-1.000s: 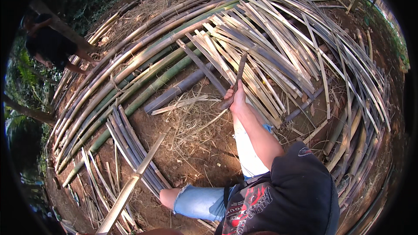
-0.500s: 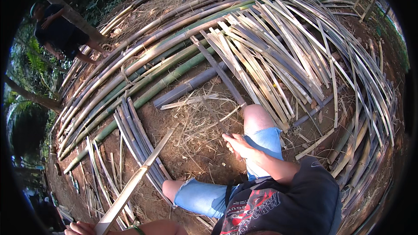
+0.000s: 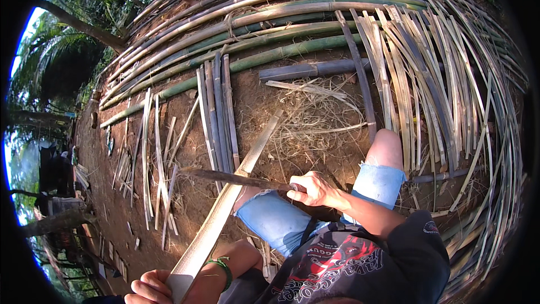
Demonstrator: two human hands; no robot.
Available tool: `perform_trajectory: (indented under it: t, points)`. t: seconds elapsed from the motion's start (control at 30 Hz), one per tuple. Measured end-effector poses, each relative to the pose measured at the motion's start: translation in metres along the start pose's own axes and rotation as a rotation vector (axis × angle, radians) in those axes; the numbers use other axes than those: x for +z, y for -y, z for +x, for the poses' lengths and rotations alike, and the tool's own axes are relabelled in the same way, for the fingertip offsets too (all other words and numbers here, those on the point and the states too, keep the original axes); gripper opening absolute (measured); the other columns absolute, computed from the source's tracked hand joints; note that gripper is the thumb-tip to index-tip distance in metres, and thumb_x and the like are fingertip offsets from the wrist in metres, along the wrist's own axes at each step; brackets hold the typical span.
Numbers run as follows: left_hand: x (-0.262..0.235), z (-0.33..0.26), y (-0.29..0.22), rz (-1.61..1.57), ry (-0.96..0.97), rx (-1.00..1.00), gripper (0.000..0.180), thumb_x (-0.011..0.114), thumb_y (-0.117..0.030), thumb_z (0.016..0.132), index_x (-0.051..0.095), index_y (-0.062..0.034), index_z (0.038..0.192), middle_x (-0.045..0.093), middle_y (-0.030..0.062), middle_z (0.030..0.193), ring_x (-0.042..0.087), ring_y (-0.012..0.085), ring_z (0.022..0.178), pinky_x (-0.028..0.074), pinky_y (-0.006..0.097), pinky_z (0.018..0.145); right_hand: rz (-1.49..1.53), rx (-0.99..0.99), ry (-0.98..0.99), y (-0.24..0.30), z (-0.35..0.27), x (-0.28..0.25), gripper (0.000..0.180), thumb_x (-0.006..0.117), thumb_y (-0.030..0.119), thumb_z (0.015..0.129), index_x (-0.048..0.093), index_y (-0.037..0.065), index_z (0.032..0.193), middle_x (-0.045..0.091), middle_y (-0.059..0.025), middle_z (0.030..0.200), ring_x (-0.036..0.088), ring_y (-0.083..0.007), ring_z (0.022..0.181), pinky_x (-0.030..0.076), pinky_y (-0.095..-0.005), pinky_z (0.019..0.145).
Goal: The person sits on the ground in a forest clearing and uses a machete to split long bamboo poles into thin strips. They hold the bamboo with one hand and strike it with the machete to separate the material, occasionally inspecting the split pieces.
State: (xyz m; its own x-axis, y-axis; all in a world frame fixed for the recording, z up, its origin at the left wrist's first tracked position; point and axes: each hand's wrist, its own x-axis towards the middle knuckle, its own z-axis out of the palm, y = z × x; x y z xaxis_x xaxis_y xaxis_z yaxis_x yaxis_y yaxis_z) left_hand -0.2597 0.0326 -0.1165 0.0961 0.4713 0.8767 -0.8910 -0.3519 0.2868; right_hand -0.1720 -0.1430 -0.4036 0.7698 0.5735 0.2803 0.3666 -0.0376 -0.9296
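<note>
Your right hand (image 3: 315, 190) is clenched around the handle of a long dark blade (image 3: 236, 178), knuckles up, just above your blue-shorted knee. The blade runs out to your left, nearly level, and its middle lies across the pale split bamboo strip (image 3: 230, 205) at close to a right angle. Held flat and crosswise like that, the edge looks set to bite or shave the strip rather than run along it.

Your left hand (image 3: 154, 288) is wrapped around the near end of that strip at the lower edge of the view, fingers curled tight, with a green band at the wrist. From there the strip's long axis climbs away from you and slightly to the right, its far end pointing toward the tangle of dry shavings (image 3: 315, 118) on the dirt. Gripping the near end seems to steady it against the blade while the far end rests on the ground.

You sit low, knees apart, so the strip passes just beside your left leg. Beyond the shavings, a short bundle of dark slats (image 3: 216, 107) lies lengthwise away from you. Long green and grey bamboo poles (image 3: 264, 28) sweep across the top. To your right, thin pale splits (image 3: 439, 95) fan out in a thick layer. Loose offcuts (image 3: 152, 163) are scattered on the bare earth to your left.
</note>
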Motion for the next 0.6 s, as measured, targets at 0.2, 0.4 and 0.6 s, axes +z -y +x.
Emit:
perform_trajectory:
  t: [0.2, 0.4, 0.6]
  points:
    - [-0.008, -0.004, 0.002, -0.147, -0.007, 0.039, 0.035, 0.05, -0.049, 0.094, 0.036, -0.0182, 0.087, 0.026, -0.0032, 0.077, 0.029, 0.012, 0.062, 0.023, 0.024, 0.049, -0.123, 0.558, -0.252, -0.153, 0.01, 0.005, 0.052, 0.052, 0.047, 0.095, 0.059, -0.002, 0.078, 0.057, -0.0193, 0.061, 0.056, -0.0325, 0.057, 0.044, -0.0423, 0.055]
    - [-0.028, 0.016, -0.003, -0.11, 0.088, -0.121, 0.038, 0.054, -0.031, 0.095, 0.032, -0.0123, 0.07, 0.03, -0.0006, 0.065, 0.03, 0.008, 0.053, 0.024, 0.022, 0.047, 0.04, 0.002, 0.087, -0.037, 0.018, 0.011, 0.049, 0.061, 0.042, 0.09, 0.047, 0.001, 0.068, 0.042, -0.0155, 0.05, 0.044, -0.0271, 0.044, 0.037, -0.0387, 0.048]
    - [-0.018, 0.021, -0.004, -0.187, -0.04, -0.204, 0.036, 0.054, -0.03, 0.085, 0.032, -0.0129, 0.062, 0.033, 0.0009, 0.061, 0.029, 0.0113, 0.053, 0.024, 0.024, 0.048, -0.153, 1.144, -0.185, -0.201, 0.012, -0.012, 0.081, 0.045, 0.066, 0.09, 0.063, -0.013, 0.083, 0.066, -0.0277, 0.08, 0.066, -0.035, 0.076, 0.051, -0.0459, 0.07]
